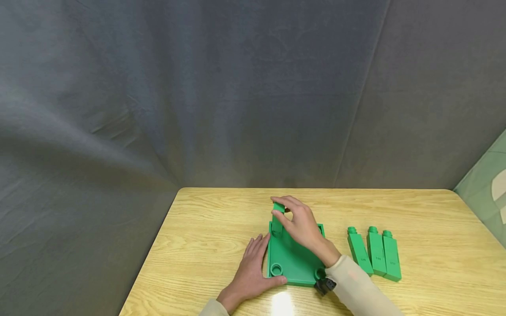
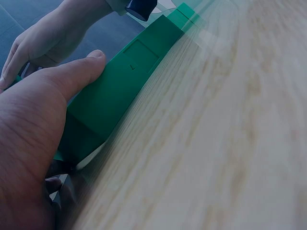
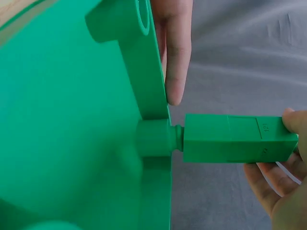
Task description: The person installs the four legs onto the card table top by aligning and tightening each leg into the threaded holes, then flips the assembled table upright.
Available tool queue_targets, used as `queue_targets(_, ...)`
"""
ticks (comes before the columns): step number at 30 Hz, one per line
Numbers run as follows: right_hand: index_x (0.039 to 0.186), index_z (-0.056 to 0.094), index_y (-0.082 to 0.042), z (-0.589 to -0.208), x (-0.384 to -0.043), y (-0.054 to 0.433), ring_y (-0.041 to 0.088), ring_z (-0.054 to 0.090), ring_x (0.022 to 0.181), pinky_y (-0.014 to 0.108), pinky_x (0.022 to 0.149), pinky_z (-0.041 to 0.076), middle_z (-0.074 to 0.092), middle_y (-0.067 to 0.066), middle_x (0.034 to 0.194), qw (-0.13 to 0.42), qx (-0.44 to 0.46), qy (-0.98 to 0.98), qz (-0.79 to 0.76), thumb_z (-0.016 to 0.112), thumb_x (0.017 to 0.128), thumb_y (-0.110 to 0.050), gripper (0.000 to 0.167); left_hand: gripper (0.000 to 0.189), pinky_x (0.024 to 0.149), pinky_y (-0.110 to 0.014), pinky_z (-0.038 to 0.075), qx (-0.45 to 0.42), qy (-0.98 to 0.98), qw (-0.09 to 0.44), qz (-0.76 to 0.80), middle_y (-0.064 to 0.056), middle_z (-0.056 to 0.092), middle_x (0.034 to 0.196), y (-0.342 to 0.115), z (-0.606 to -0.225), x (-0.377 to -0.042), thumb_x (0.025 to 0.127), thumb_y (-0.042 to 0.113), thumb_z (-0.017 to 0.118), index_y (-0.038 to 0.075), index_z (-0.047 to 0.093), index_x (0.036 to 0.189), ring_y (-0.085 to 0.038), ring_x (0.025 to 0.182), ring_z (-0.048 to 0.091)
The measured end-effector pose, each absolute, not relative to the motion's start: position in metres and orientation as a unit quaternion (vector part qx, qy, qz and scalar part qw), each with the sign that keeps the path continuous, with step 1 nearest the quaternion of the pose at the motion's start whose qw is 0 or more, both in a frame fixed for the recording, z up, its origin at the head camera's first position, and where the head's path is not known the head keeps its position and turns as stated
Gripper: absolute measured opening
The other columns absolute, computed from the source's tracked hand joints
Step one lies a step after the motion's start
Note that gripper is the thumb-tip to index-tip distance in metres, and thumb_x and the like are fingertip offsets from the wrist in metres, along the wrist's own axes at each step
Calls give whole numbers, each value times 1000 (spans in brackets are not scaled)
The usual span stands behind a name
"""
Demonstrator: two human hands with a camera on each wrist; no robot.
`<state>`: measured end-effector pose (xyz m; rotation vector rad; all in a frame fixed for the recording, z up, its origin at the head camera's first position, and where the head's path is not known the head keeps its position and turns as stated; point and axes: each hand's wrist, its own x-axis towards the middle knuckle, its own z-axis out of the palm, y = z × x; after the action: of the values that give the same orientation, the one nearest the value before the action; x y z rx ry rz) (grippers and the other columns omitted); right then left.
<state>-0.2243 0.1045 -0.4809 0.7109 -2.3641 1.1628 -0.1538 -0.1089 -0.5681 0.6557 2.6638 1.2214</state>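
A square green panel (image 1: 296, 263) with a raised rim and round corner sockets lies on the table. My right hand (image 1: 302, 224) pinches the top of a green square-section leg (image 3: 216, 139), standing upright over the far left socket (image 3: 154, 138). The leg's narrow ridged neck meets that socket, with part of the neck still showing. My left hand (image 1: 252, 273) spans the panel's near left corner, fingers straight along the left wall and thumb (image 2: 81, 72) lying against the front wall. The near right socket (image 1: 319, 274) is partly hidden by the right wrist.
Three more green legs, a left one (image 1: 359, 254), a middle one (image 1: 376, 252) and a right one (image 1: 391, 259), lie side by side on the wooden table (image 1: 435, 228) at right. A grey curtain (image 1: 253, 109) hangs behind. Black wrist gear (image 1: 325, 286) sits by the panel's near right corner.
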Motion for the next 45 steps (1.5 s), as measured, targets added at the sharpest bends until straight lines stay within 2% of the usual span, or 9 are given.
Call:
queue_targets(5, 145, 74, -7, -482, -225, 110, 28, 77, 108, 50, 86, 68, 76, 12, 133, 185, 259, -851, 418, 76, 108, -16, 38, 118, 138, -66, 15, 217, 885, 68, 406, -8, 28, 182, -109, -569, -154, 92, 68, 81, 21, 18, 180, -35, 170, 20)
queue_targets(10, 153, 68, -6, -479, -224, 119, 28, 76, 112, 50, 92, 67, 73, 14, 138, 146, 273, -848, 430, 68, 112, -13, 41, 118, 137, -66, 16, 217, 885, 65, 407, -9, 29, 182, -109, -569, -154, 91, 68, 81, 22, 18, 180, -35, 170, 20)
queue_targets(16, 158, 62, -6, -480, -226, 125, 23, 77, 106, 50, 92, 65, 71, 14, 142, 120, 287, -845, 435, 59, 115, -10, 43, 120, 138, -64, 15, 214, 887, 61, 405, -10, 30, 182, -108, -569, -154, 89, 70, 81, 22, 18, 180, -35, 170, 20)
queue_targets(20, 155, 64, -6, -482, -228, 125, 26, 75, 112, 52, 95, 65, 72, 13, 141, 122, 289, -840, 442, 64, 113, -12, 43, 120, 138, -64, 15, 213, 887, 63, 405, -9, 30, 182, -108, -570, -154, 90, 71, 81, 20, 19, 180, -35, 170, 21)
queue_targets(26, 149, 70, -10, -484, -228, 119, 21, 70, 112, 50, 98, 65, 73, 6, 135, 123, 269, -839, 456, 75, 108, -18, 42, 119, 138, -65, 15, 215, 886, 61, 407, -9, 30, 182, -109, -569, -154, 90, 70, 81, 20, 20, 180, -35, 170, 21)
queue_targets(31, 137, 73, -6, -487, -228, 110, 27, 72, 112, 47, 94, 67, 75, 9, 129, 144, 232, -836, 475, 84, 102, -18, 38, 118, 138, -65, 15, 217, 885, 63, 407, -8, 29, 182, -109, -569, -154, 91, 68, 82, 20, 20, 180, -35, 170, 21)
queue_targets(36, 123, 73, -6, -487, -226, 104, 29, 76, 104, 38, 87, 68, 76, 11, 120, 161, 188, -831, 499, 91, 95, -16, 35, 119, 138, -63, 15, 219, 886, 57, 405, -9, 30, 182, -109, -569, -154, 90, 68, 82, 19, 21, 180, -35, 170, 21)
queue_targets(40, 122, 72, -7, -487, -225, 105, 28, 76, 101, 36, 86, 68, 76, 10, 116, 157, 177, -829, 507, 91, 95, -14, 34, 119, 138, -63, 14, 221, 886, 55, 403, -10, 31, 181, -109, -568, -154, 90, 69, 82, 18, 21, 179, -35, 170, 22)
queue_targets(45, 128, 73, -5, -488, -226, 109, 29, 76, 105, 43, 88, 68, 77, 10, 121, 152, 196, -826, 506, 81, 102, -10, 27, 119, 138, -64, 15, 217, 885, 62, 407, -10, 31, 181, -109, -568, -154, 91, 69, 81, 19, 21, 179, -35, 170, 21)
